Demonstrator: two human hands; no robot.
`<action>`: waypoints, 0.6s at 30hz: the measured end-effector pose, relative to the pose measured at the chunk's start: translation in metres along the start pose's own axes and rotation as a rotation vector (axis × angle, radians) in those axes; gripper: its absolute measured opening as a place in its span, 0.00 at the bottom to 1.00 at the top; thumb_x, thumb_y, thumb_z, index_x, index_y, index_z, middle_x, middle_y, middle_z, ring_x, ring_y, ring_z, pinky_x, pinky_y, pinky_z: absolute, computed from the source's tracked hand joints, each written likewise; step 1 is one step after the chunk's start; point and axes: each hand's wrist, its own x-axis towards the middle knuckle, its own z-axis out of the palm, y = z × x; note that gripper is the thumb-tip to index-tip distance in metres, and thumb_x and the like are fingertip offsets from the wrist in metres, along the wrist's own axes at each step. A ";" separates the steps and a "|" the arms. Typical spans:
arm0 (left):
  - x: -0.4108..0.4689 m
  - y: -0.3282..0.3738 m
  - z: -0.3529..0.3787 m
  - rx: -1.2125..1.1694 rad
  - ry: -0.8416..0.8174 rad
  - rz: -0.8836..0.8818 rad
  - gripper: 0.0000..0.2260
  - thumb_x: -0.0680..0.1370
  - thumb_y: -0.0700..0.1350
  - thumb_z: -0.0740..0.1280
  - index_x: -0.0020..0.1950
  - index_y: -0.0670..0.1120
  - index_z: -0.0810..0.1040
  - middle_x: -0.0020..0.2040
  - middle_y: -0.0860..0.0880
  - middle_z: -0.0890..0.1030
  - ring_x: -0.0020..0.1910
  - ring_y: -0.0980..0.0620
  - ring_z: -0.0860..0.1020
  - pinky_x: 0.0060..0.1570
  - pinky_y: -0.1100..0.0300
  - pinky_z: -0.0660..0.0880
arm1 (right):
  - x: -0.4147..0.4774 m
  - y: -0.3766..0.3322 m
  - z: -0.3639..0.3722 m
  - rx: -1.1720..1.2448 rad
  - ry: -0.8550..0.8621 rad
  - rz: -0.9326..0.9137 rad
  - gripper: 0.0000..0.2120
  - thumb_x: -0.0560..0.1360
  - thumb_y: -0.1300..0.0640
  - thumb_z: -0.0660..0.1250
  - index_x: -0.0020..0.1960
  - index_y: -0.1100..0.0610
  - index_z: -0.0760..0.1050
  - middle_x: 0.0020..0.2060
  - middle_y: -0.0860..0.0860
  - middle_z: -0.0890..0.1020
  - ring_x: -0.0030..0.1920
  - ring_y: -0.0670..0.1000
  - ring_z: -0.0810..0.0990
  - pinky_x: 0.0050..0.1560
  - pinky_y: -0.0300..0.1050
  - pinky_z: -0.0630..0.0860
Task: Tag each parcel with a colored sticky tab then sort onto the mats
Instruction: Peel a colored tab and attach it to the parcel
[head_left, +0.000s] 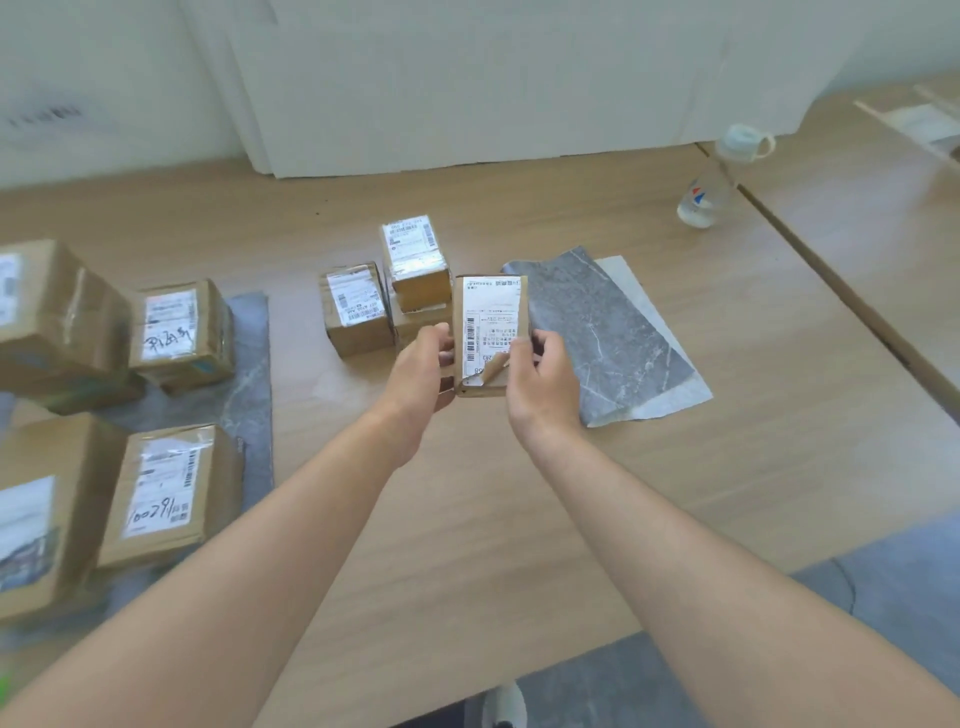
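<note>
I hold a small brown cardboard parcel (491, 312) with a white shipping label above the middle of the table. My left hand (423, 371) grips its left edge. My right hand (543, 374) pinches the label's lower corner, which is curled away from the box. Behind the parcel stand three more small parcels (358, 312) in a cluster, one stacked on top (415, 260). A grey marble-patterned mat (602, 338) lies to the right with nothing on it. On the left, a second grey mat (249, 374) carries several larger parcels (179, 332). No coloured tab is visible.
A clear plastic bottle (714, 187) with a white cap stands at the back right near a seam between two tables. White panels rise behind the table. The front table edge runs diagonally at lower right, with grey floor and a shoe (504, 706) below.
</note>
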 end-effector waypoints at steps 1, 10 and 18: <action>-0.011 0.007 -0.003 -0.001 0.003 0.017 0.15 0.83 0.52 0.56 0.48 0.49 0.79 0.43 0.51 0.83 0.46 0.49 0.80 0.65 0.49 0.74 | -0.006 -0.008 -0.003 0.010 -0.001 -0.029 0.14 0.81 0.45 0.58 0.61 0.51 0.73 0.56 0.47 0.81 0.56 0.48 0.79 0.53 0.47 0.75; -0.091 0.043 -0.030 -0.063 0.102 0.195 0.18 0.82 0.52 0.57 0.58 0.41 0.80 0.52 0.43 0.86 0.48 0.44 0.85 0.58 0.50 0.80 | -0.061 -0.070 -0.027 0.113 -0.021 -0.234 0.10 0.81 0.47 0.58 0.57 0.49 0.73 0.52 0.46 0.83 0.54 0.47 0.80 0.53 0.47 0.75; -0.142 0.043 -0.063 -0.097 0.169 0.294 0.17 0.83 0.52 0.56 0.55 0.43 0.80 0.46 0.47 0.84 0.42 0.47 0.83 0.59 0.48 0.78 | -0.109 -0.089 -0.014 0.185 -0.073 -0.337 0.14 0.76 0.45 0.57 0.57 0.48 0.75 0.54 0.46 0.82 0.54 0.47 0.80 0.57 0.51 0.77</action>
